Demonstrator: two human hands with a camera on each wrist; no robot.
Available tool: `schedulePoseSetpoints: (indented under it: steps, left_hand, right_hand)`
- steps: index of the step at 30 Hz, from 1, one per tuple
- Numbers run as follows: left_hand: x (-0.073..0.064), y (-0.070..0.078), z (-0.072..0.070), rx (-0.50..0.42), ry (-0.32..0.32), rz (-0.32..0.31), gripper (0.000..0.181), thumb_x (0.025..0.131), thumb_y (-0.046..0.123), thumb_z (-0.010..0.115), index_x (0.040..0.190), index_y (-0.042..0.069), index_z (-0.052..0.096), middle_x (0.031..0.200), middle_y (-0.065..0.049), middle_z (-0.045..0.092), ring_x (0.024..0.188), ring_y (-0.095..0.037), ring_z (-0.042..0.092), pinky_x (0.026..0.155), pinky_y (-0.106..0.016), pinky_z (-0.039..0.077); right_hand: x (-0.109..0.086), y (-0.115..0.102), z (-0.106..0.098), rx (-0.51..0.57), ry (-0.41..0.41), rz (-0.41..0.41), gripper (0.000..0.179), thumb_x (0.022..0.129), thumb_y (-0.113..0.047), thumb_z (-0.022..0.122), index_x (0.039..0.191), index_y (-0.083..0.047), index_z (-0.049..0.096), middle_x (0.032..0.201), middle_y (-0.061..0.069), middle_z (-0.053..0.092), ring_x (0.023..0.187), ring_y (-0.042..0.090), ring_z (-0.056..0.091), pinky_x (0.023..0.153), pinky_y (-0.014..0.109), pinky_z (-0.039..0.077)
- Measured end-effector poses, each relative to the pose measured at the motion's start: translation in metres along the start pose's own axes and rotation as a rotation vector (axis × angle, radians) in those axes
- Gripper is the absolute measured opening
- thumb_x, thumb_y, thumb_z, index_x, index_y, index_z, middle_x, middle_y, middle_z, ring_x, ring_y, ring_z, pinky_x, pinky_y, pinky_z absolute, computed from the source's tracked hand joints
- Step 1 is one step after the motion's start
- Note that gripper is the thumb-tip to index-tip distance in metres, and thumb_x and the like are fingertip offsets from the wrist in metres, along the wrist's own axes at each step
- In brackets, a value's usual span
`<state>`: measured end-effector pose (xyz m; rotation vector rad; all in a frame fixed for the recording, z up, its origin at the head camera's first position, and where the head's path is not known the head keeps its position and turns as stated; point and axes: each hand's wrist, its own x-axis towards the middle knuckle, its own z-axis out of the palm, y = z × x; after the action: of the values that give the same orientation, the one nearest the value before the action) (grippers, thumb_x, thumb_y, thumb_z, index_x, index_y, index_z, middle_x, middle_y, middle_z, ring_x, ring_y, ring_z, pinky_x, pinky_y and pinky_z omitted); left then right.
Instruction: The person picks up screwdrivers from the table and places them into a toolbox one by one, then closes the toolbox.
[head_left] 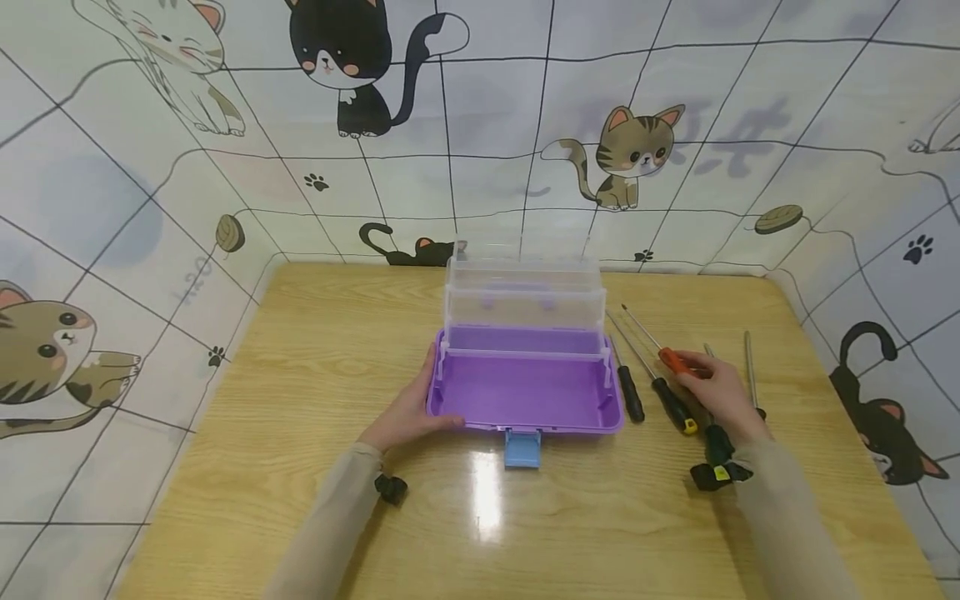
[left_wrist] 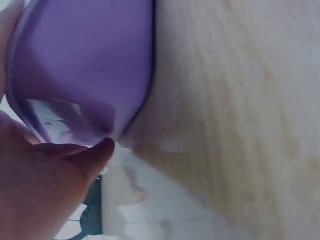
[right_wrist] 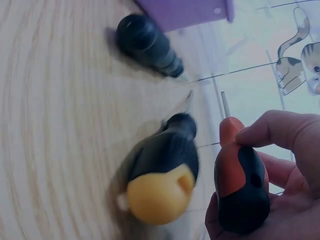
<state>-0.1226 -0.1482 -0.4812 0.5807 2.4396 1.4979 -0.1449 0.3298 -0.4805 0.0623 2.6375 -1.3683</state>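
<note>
I look down on a pale wood surface (head_left: 337, 350), its grain streaked yellow-brown, with a bright glare (head_left: 486, 496) in front of the box (head_left: 517, 396); white walls (head_left: 487, 183) close in the back and both sides, ruled with thin dark lines and printed with cartoon cats (head_left: 363, 50) and paw marks (head_left: 317, 182).

The box sits mid-surface, a shallow purple plastic tray, glossy, its corners rounded; its clear lid (head_left: 525, 308) stands raised at the back, and a pale blue clasp (head_left: 522, 450) hangs at the front. I have the left hand (head_left: 411, 408) on the box's left end, fingers gripping its side and thumb over the front rim.

The right hand (head_left: 723, 396) is off to the right; its fingers grasp the orange screwdriver (head_left: 675, 362) by its bulbous orange-and-black handle, the thin metal shaft pointing back and left.

Just right of the box lies a slim black screwdriver (head_left: 631, 393); next comes a thicker black-and-yellow screwdriver (head_left: 675, 407), its grip textured and its butt rounded; I see a dark handle (head_left: 717, 443) below the right hand, and a metal shaft (head_left: 750, 367) standing out beyond it.
</note>
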Motion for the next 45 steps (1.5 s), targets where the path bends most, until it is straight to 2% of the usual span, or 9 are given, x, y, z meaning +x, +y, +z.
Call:
schedulePoseSetpoints:
  steps: [3,7,12,17,21,28,36,41,45]
  left_hand:
    - [0.000,0.008,0.000,0.004,0.003,0.039,0.133,0.069,0.018,0.089,0.154,0.019,-0.014,0.160,-0.014,0.001,0.142,-0.034,0.016,0.111,-0.051,0.021]
    - [0.005,-0.008,0.005,0.016,0.015,0.057,0.138,0.066,0.023,0.091,0.153,0.028,-0.016,0.161,-0.006,-0.001,0.142,-0.033,0.018,0.110,-0.050,0.024]
    - [0.007,-0.008,0.005,-0.013,-0.011,0.057,0.138,0.068,0.024,0.089,0.151,0.029,-0.021,0.161,-0.006,-0.005,0.139,-0.039,0.025,0.109,-0.047,0.028]
    - [0.008,-0.005,0.005,0.005,-0.028,0.013,0.138,0.069,0.029,0.089,0.150,0.029,-0.023,0.161,-0.007,-0.007,0.141,-0.037,0.021,0.110,-0.046,0.026]
    - [0.008,-0.002,0.005,0.074,-0.027,-0.040,0.138,0.069,0.037,0.088,0.151,0.026,-0.022,0.161,-0.009,-0.002,0.142,-0.031,0.019,0.111,-0.043,0.023]
    - [0.007,0.001,0.004,0.208,-0.014,-0.070,0.138,0.067,0.048,0.087,0.153,0.021,-0.019,0.155,-0.020,0.022,0.132,-0.034,0.040,0.106,-0.042,0.036]
    - [0.005,0.002,0.004,0.199,-0.026,-0.119,0.138,0.067,0.047,0.087,0.153,0.019,-0.018,0.154,-0.023,0.024,0.127,-0.037,0.045,0.105,-0.043,0.037]
    - [0.004,0.001,0.005,0.154,-0.020,-0.127,0.139,0.066,0.041,0.089,0.153,0.019,-0.017,0.151,-0.026,0.028,0.122,-0.038,0.050,0.102,-0.045,0.040]
    - [0.003,0.001,0.006,0.143,-0.015,-0.130,0.137,0.067,0.040,0.089,0.154,0.019,-0.016,0.149,-0.028,0.031,0.122,-0.039,0.050,0.103,-0.047,0.039]
  right_hand:
    - [-0.006,-0.007,-0.001,0.004,0.003,-0.001,0.047,0.099,-0.015,0.053,0.140,0.005,0.045,0.120,0.029,0.053,0.082,0.007,0.054,0.062,0.023,0.050]
    - [-0.013,-0.018,-0.001,0.027,0.017,-0.031,0.046,0.099,-0.014,0.052,0.140,0.007,0.044,0.122,0.030,0.052,0.084,0.005,0.056,0.063,0.024,0.053]
    - [-0.017,-0.028,0.000,0.013,0.044,-0.087,0.045,0.099,-0.014,0.053,0.138,0.006,0.046,0.122,0.028,0.053,0.084,-0.001,0.053,0.062,0.020,0.051]
    - [-0.020,-0.035,0.000,-0.002,0.066,-0.116,0.043,0.098,-0.011,0.052,0.137,0.006,0.048,0.119,0.025,0.054,0.081,0.004,0.053,0.057,0.021,0.049]
    - [-0.023,-0.039,0.000,0.013,0.077,-0.131,0.043,0.098,-0.011,0.053,0.136,0.006,0.049,0.118,0.020,0.055,0.082,0.005,0.053,0.055,0.022,0.049]
    - [-0.034,-0.045,-0.003,0.083,0.098,-0.114,0.045,0.098,-0.014,0.057,0.139,0.002,0.048,0.109,-0.012,0.054,0.079,0.005,0.056,0.051,0.024,0.047]
    - [-0.049,-0.057,-0.009,0.074,0.090,-0.107,0.047,0.099,-0.021,0.056,0.143,-0.008,0.048,0.119,-0.011,0.051,0.089,0.000,0.057,0.061,0.024,0.052]
    - [-0.055,-0.062,-0.007,0.086,0.075,-0.131,0.045,0.098,-0.018,0.058,0.141,-0.005,0.049,0.112,-0.013,0.054,0.089,0.002,0.060,0.060,0.024,0.052]
    - [-0.057,-0.063,-0.004,0.107,0.056,-0.118,0.045,0.098,-0.016,0.058,0.140,-0.004,0.049,0.116,-0.008,0.054,0.090,0.001,0.061,0.063,0.023,0.053]
